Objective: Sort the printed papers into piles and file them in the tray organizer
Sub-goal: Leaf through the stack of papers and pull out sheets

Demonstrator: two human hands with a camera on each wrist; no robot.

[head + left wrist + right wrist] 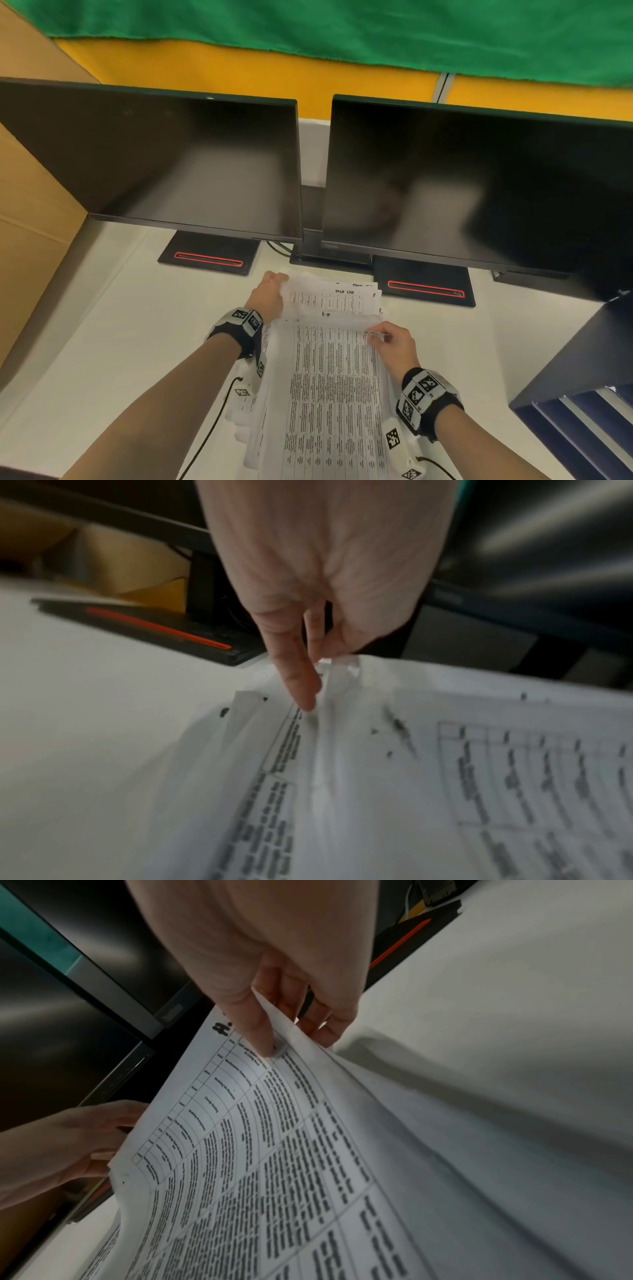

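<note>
A stack of printed papers (pixel 327 299) with tables lies mid-desk in front of the monitors. My right hand (pixel 375 334) pinches the upper right corner of the top sheet (pixel 329 394) and holds it raised off the stack; in the right wrist view the thumb and fingers of that hand (pixel 291 1042) clamp the sheet (pixel 274 1150). My left hand (pixel 279 279) holds the far left corner of the sheets beneath. In the left wrist view its fingers (pixel 301 685) press into the creased paper (pixel 445 777). The dark blue tray organizer (pixel 589 377) stands at the right edge.
Two dark monitors (pixel 171 164) (pixel 479 192) stand just behind the papers, their black bases (pixel 209 257) (pixel 424 287) on the white desk (pixel 102 342). A cardboard panel (pixel 30 222) walls the left side. A black cable (pixel 212 421) trails from my left wrist.
</note>
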